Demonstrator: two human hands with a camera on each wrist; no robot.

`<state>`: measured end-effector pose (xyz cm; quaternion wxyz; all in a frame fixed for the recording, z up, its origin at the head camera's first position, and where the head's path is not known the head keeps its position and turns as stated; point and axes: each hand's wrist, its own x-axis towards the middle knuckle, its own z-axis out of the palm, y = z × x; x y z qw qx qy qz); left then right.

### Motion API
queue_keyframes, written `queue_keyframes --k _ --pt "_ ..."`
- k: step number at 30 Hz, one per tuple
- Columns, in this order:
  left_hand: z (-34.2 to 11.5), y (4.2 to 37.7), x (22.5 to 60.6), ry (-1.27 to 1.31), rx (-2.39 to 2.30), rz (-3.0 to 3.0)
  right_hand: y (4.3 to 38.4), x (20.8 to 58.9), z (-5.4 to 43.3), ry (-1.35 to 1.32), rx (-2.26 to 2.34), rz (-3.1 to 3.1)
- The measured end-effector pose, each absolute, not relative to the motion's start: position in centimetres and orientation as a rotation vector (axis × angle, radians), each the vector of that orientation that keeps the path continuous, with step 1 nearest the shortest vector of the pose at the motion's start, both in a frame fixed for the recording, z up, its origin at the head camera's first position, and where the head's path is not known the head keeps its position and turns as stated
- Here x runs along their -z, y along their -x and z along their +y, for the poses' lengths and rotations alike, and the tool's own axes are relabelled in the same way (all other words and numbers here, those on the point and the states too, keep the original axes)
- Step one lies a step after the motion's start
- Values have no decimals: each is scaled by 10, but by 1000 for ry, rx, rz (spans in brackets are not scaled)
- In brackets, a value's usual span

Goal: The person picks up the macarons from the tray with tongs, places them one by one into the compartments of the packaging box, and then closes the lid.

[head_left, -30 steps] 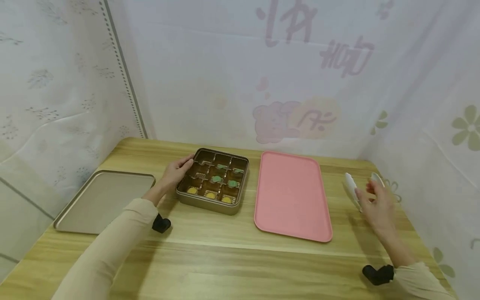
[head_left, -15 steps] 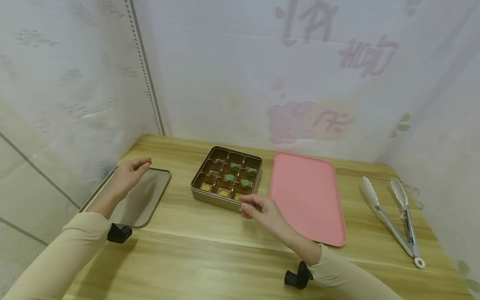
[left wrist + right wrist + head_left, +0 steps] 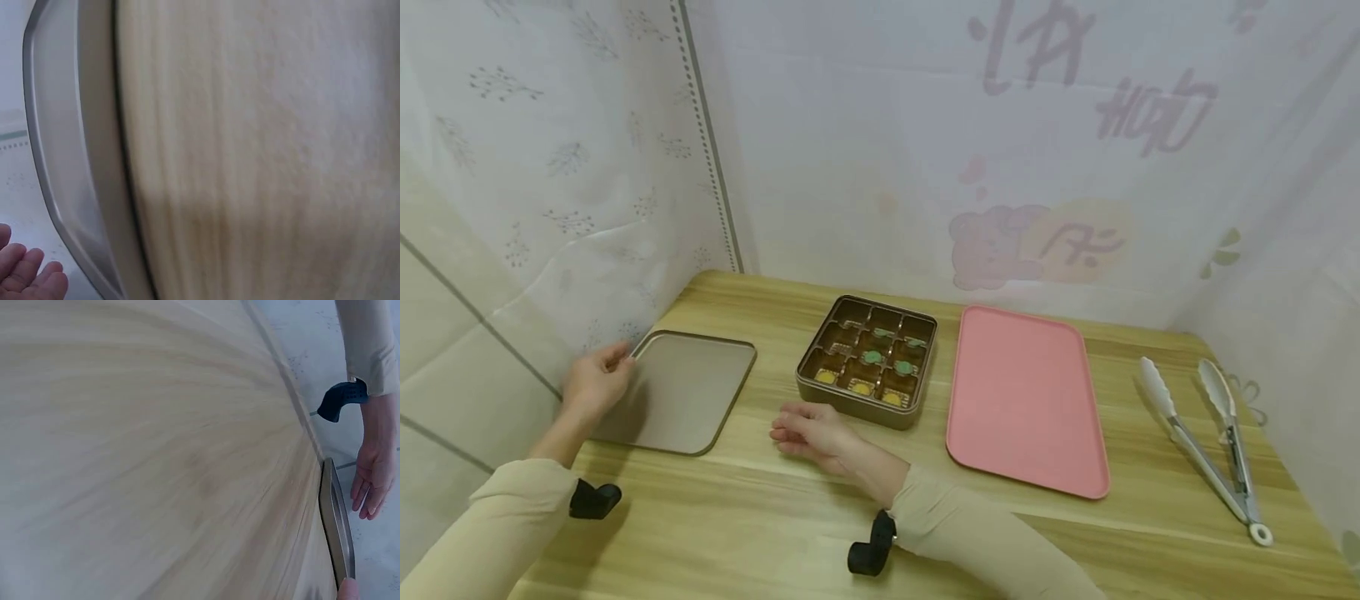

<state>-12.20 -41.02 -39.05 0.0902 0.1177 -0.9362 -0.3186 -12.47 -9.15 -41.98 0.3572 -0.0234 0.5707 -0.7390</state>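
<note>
My left hand (image 3: 597,382) is at the left edge of a shallow gold-brown metal lid (image 3: 685,392), its fingers loosely bent and holding nothing. In the left wrist view its relaxed fingers (image 3: 31,275) show beside the lid's raised rim (image 3: 56,112). Over the table in front of a square metal tin (image 3: 853,407), my right hand (image 3: 820,435) reaches leftward with slack fingers and holds nothing. The tin stands without a cover, its brown divided insert showing. Yellow round pieces (image 3: 861,388) lie in the front row and green pieces (image 3: 872,357) farther back; some compartments at the left are bare.
Right of the tin lies a pink rectangular tray (image 3: 1026,400). Metal tongs (image 3: 1206,458) with white tips lie spread near the table's right side. Printed cloth walls (image 3: 850,167) enclose the wooden table (image 3: 737,517) at the back and sides.
The right hand has let go of the tongs and swung left past the tin's front. The left hand has left the tin's side and moved across the lid to its far left edge.
</note>
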Motion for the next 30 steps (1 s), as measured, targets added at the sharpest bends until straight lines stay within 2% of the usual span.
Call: queue_keyframes --k 12,24,30 --pt "-422 114 409 -294 805 -2746 122 427 -147 -109 2061 1289" --pt "-424 119 407 -333 799 -2805 129 423 -162 -120 2073 1252" --pt "-420 119 396 -419 805 -2831 132 426 -159 -103 2041 1425"
